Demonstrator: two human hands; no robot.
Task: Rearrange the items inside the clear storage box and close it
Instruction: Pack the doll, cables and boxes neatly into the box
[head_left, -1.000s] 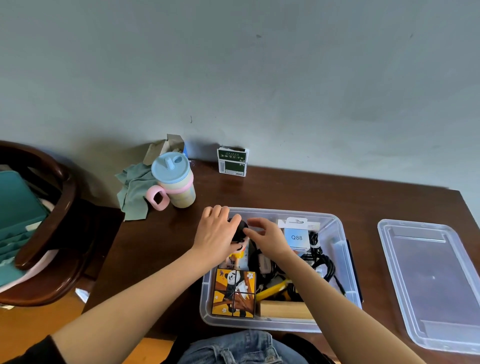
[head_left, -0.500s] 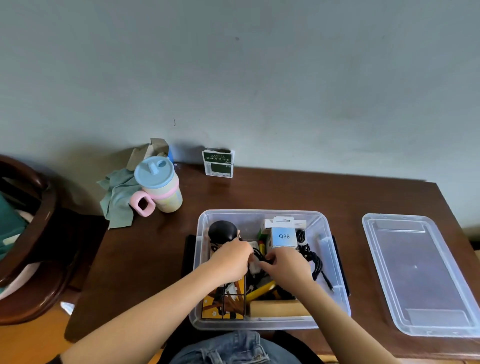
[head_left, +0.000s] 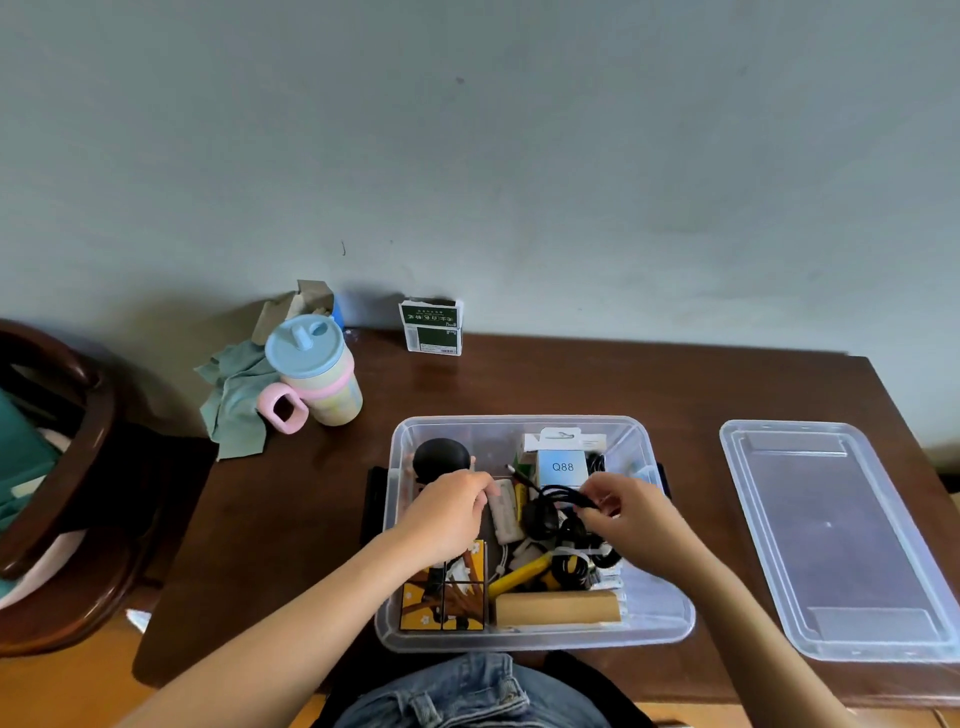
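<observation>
The clear storage box sits open on the brown table, full of small items. Both hands are inside it. My right hand pinches a black cable that coils in the middle of the box. My left hand hovers with curled fingers over the left side; what it holds is hidden. A black round object sits at the back left, a white Q88 carton at the back. A panda picture cube, a yellow tool and a wooden block lie at the front. The clear lid lies to the right.
A lidded cup with a pink handle stands on a green cloth at the table's back left, beside torn cardboard. A small green and white packet stands by the wall. A dark wooden chair is to the left.
The black round object left my hands and now sits at the box's back left. Both hands dropped lower into the box, and my right hand moved right, lifting the black cable.
</observation>
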